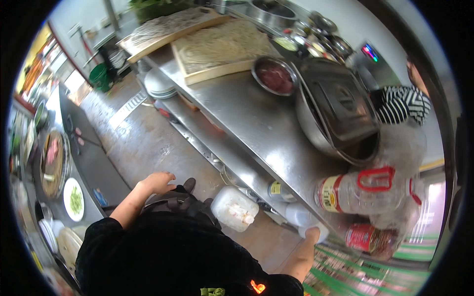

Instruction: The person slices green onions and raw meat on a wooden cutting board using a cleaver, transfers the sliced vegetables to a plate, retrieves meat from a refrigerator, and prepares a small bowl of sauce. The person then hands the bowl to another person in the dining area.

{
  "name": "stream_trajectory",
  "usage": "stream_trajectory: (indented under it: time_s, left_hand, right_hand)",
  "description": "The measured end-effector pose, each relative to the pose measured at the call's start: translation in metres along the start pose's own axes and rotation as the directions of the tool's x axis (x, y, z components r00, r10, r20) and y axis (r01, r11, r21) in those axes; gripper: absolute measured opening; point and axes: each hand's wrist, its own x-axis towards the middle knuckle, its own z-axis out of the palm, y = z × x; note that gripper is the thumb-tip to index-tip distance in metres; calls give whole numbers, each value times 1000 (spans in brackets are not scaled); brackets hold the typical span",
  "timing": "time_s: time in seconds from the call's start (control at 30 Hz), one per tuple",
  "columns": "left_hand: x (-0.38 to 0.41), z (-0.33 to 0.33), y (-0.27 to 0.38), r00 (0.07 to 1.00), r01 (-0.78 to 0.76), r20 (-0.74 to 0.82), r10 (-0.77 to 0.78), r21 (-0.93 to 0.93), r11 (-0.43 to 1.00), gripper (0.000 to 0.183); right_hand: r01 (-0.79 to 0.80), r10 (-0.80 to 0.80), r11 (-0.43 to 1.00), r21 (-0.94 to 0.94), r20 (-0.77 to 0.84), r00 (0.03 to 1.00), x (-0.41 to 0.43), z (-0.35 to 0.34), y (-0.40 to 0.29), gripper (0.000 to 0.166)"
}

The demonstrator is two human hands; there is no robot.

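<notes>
My left hand (pixel 161 182) hangs over the floor in front of my body, its fingers loosely bent and holding nothing. At the near end of the steel table (pixel 255 129), low beside its edge, my right hand (pixel 312 235) is closed on a white plastic container (pixel 323 234); most of the fingers are hidden. Next to it on the lower shelf sits a translucent plastic vessel (pixel 298 214). A whitish plastic jug (pixel 234 209) stands on the floor between my hands. Above my right hand, on the tabletop, is a clear plastic bottle with a red handle (pixel 351 190).
Wooden trays of noodles (pixel 226 44), a metal bowl of raw meat (pixel 274 76) and a big lidded steel pot (pixel 340 107) occupy the table. Behind it is a person's striped sleeve (pixel 403 103). A left counter holds a round chopping board (pixel 52 177) and an oval plate of chopped greens (pixel 75 199).
</notes>
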Motion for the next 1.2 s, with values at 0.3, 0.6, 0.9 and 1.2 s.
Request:
stream_trajectory:
  time_s: [0.3, 0.6, 0.9, 1.2]
  left_hand:
    - [-39, 28, 7, 988, 114, -92, -120, -71, 991, 44]
    - [-55, 19, 16, 984, 152, -79, -157, -57, 987, 42]
    - [-72, 17, 29, 981, 175, -52, -186, -162, 971, 39]
    - [-54, 13, 23, 997, 41, -52, -49, -144, 989, 36]
  right_hand:
    - [-152, 154, 986, 65, -28, 988, -10, -41, -19, 45]
    - [-119, 126, 984, 129, -44, 991, -9, -33, -22, 55]
    - [321, -256, 929, 187, -303, 918, 30, 26, 18, 23]
    - [182, -137, 898, 401, -139, 981, 13, -5, 52, 24]
